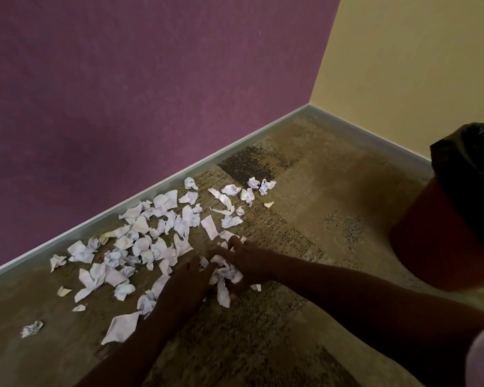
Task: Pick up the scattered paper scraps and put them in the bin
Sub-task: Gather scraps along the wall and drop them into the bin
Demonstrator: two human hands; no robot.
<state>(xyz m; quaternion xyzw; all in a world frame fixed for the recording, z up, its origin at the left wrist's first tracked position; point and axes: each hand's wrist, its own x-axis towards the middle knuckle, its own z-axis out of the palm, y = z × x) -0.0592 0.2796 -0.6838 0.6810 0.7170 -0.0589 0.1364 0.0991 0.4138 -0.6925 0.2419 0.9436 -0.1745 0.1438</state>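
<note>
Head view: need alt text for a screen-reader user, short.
Two bare hands, the left hand and right hand, gather a clump of crumpled paper scraps on a patterned carpet. Many more scraps lie scattered toward a purple wall. A red bin with a black liner stands at right, near a yellow wall.

I had one head-worn view only, angled forward and down (slightly tilted) into a room corner, close above the carpet (291, 317), nothing shared with another camera.
</note>
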